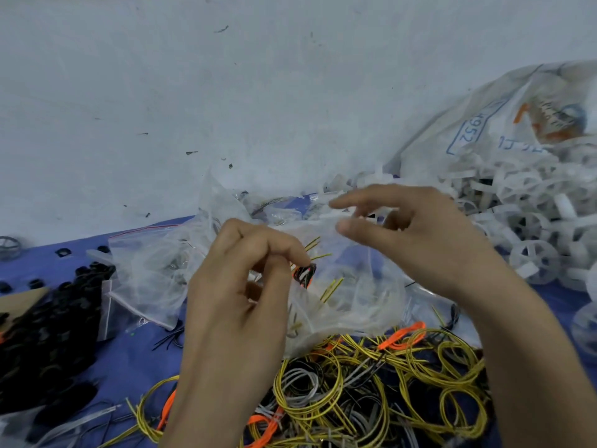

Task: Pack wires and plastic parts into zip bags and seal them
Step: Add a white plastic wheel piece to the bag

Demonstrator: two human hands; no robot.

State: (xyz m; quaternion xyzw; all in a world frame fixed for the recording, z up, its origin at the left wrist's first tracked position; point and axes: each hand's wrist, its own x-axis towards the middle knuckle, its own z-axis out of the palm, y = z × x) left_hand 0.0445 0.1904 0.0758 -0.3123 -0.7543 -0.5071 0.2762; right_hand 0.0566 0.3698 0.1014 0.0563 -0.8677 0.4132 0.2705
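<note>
My left hand (240,286) pinches the near edge of a clear zip bag (349,295) at the middle of the view. Inside the bag lie yellow wire ends and a small black and orange bundle (305,273). My right hand (416,234) hovers over the bag's far edge with thumb and forefinger stretched out and apart; whether they touch the plastic is unclear. Below the bag spreads a heap of coiled yellow, grey, black and orange wires (371,396). White plastic wheel-shaped parts (529,227) are piled at the right.
More clear zip bags (151,270) with red seal lines lie to the left on the blue cloth (142,357). A pile of black parts (51,321) fills the left edge. A large printed plastic sack (504,124) leans against the grey wall (258,92) at the right.
</note>
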